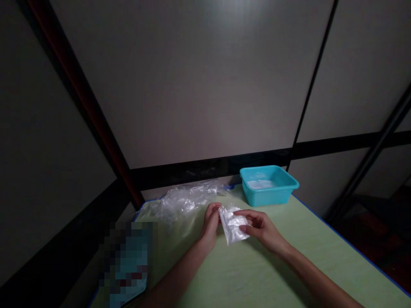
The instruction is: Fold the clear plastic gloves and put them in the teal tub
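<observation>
A small shiny clear plastic packet [233,226] with whitish contents is held up over the green table. My left hand [211,222] grips its left edge, the fingers partly hidden behind it. On the right side, my right hand [261,229] pinches the packet between thumb and fingers. What exactly the packet contains cannot be made out. Behind my left hand, crumpled clear plastic [189,201] lies spread on the table.
A turquoise plastic basin [268,196] with something white inside stands at the back right of the green table [257,278]. Panelled cabinet doors [208,85] rise directly behind. At lower left is a pixelated bluish object [131,261].
</observation>
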`<state>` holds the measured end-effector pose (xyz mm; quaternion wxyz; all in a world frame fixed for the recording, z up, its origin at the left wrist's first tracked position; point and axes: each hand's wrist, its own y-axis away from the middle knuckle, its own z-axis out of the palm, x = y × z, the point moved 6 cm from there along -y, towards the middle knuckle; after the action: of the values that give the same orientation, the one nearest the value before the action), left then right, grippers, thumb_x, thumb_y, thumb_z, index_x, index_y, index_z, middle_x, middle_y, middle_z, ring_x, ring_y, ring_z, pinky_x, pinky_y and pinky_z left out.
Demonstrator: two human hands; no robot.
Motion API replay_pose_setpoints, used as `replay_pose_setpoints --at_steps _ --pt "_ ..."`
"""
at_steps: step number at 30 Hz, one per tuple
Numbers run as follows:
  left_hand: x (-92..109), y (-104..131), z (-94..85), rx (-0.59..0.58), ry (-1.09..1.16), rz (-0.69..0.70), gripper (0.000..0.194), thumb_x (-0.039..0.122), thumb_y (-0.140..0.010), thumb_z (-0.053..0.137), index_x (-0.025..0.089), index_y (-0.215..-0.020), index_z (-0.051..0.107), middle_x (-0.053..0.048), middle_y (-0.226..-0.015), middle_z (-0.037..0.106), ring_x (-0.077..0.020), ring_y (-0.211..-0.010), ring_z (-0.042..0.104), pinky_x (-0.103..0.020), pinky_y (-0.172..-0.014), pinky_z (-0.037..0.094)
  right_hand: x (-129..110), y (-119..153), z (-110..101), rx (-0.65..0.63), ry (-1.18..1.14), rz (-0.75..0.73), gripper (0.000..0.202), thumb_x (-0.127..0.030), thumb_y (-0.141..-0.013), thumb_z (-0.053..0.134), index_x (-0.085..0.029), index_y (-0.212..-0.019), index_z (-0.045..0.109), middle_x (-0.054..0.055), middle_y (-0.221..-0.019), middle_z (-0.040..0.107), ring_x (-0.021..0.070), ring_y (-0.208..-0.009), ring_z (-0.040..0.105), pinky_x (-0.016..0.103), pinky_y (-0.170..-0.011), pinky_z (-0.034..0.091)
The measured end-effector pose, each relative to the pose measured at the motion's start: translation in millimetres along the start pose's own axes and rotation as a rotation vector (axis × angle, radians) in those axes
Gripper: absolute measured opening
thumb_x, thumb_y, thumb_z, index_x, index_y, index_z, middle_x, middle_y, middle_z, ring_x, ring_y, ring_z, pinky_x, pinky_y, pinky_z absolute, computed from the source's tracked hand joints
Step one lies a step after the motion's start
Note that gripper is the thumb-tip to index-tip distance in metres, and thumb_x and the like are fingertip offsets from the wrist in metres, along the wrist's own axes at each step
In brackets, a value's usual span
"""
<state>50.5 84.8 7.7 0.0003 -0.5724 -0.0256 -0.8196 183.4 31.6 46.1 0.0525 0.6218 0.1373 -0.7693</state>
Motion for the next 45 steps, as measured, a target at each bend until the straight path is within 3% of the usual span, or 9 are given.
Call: replay_pose_setpoints --at_steps 7,12,23,29,35,40,45 --pt "-5 -55 72.1 -0.077 -0.06 -0.057 0.024 0.035 -0.056 0.062 0.017 -0.065 0.048 0.005 -0.055 0.048 -0.0103 -0.052 0.047 -0.02 -0.048 0.034 -39 4 -53 0.064 0.091 -0.035 0.032 -0.029 -0.066 0.067 -0.02 -0.097 0.063 0.005 -0.091 0.064 0.0159 -0.076 0.056 0.03 -0.069 0.042" --pt "-9 -70 100.3 -0.106 -0.126 -0.099 0.027 0.038 -0.055 0.063 0.018 -0.061 0.047 0.004 -0.055 0.048 -0.011 -0.053 0.048 -0.02 -0.047 0.032 -61 7 -86 0.12 0.178 -0.023 0.031 -0.031 -0.068 0.065 -0.021 -0.097 0.063 0.005 -0.093 0.064 0.0169 -0.078 0.056 0.031 -0.07 0.043" --pt "-11 -77 113.7 -0.138 -0.101 -0.052 0.022 0.032 -0.058 0.056 0.019 -0.058 0.038 0.007 -0.053 0.039 -0.0085 -0.05 0.04 -0.018 -0.045 0.029 -84 2 -138 0.266 0.221 -0.063 0.029 -0.031 -0.068 0.066 -0.022 -0.096 0.064 0.005 -0.09 0.065 0.0154 -0.073 0.057 0.028 -0.065 0.045" --pt "6 -55 96.3 -0.176 -0.078 0.016 0.02 0.03 -0.058 0.06 0.018 -0.063 0.045 0.004 -0.061 0.048 -0.0101 -0.058 0.046 -0.019 -0.053 0.034 -108 9 -155 0.331 0.309 -0.096 0.031 -0.034 -0.067 0.067 -0.022 -0.096 0.064 0.006 -0.095 0.065 0.0166 -0.074 0.058 0.03 -0.065 0.047" --pt "31 -11 67.4 -0.235 -0.177 0.024 0.018 0.032 -0.062 0.059 0.017 -0.063 0.049 0.005 -0.056 0.046 -0.0087 -0.051 0.042 -0.018 -0.048 0.031 -137 16 -143 0.263 0.516 -0.149 0.025 -0.034 -0.068 0.065 -0.022 -0.091 0.066 0.005 -0.09 0.066 0.018 -0.075 0.059 0.03 -0.064 0.048" --pt "37 18 55.1 -0.26 -0.219 -0.012 0.017 0.032 -0.065 0.058 0.017 -0.065 0.051 0.004 -0.057 0.048 -0.0098 -0.053 0.043 -0.019 -0.048 0.031 -141 9 -102 -0.01 0.683 -0.136 0.028 -0.025 -0.074 0.057 -0.024 -0.102 0.062 0.003 -0.096 0.063 0.0185 -0.08 0.059 0.03 -0.068 0.048" --pt "38 31 50.8 -0.281 -0.21 -0.041 0.018 0.033 -0.064 0.06 0.017 -0.066 0.051 0.003 -0.059 0.05 -0.0107 -0.055 0.046 -0.019 -0.05 0.033 -121 5 -72 -0.269 1.004 -0.085 0.059 -0.006 -0.07 0.051 -0.027 -0.124 0.044 0.002 -0.094 0.062 0.0177 -0.082 0.058 0.029 -0.073 0.045"
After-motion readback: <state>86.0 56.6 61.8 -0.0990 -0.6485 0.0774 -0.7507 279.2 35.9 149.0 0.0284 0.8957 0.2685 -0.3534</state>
